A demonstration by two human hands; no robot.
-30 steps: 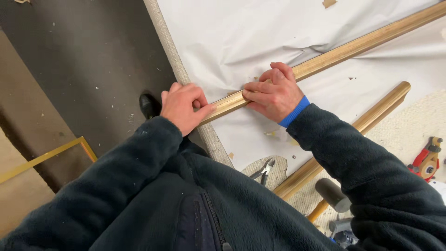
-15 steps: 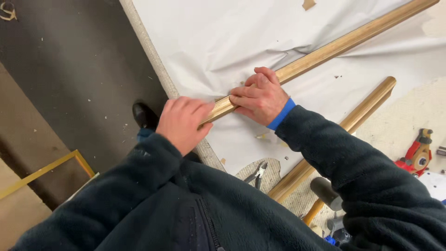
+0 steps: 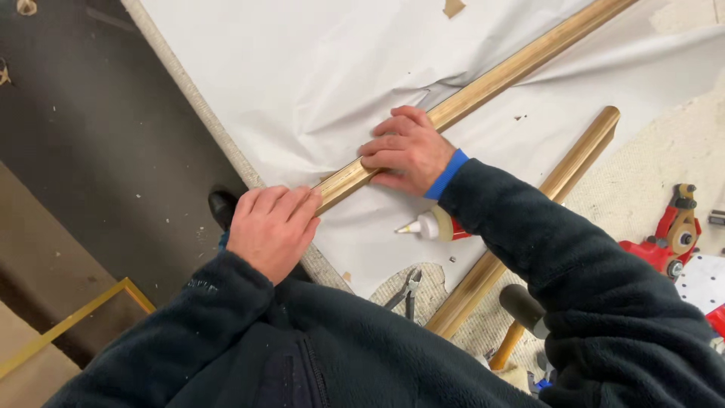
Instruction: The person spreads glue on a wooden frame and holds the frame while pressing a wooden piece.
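In the head view, a long gilt wooden moulding (image 3: 483,87) lies on white paper (image 3: 302,83) over the bench, running from about 7 o'clock up to 1 o'clock; the left hand (image 3: 272,230) is curled closed around its near end at the bench edge, and the right hand (image 3: 406,151) lies nearly flat on it further up, fingers pressing down rather than gripping. A glue bottle (image 3: 436,225) lies just at 5 o'clock of the right hand, with a second moulding (image 3: 529,227) and pliers (image 3: 408,287) beyond. Since the near end overhangs the edge, uneven pressure could tip or slide the strip on the loose, wrinkled paper, I judge, and a sleeve could nudge the glue.
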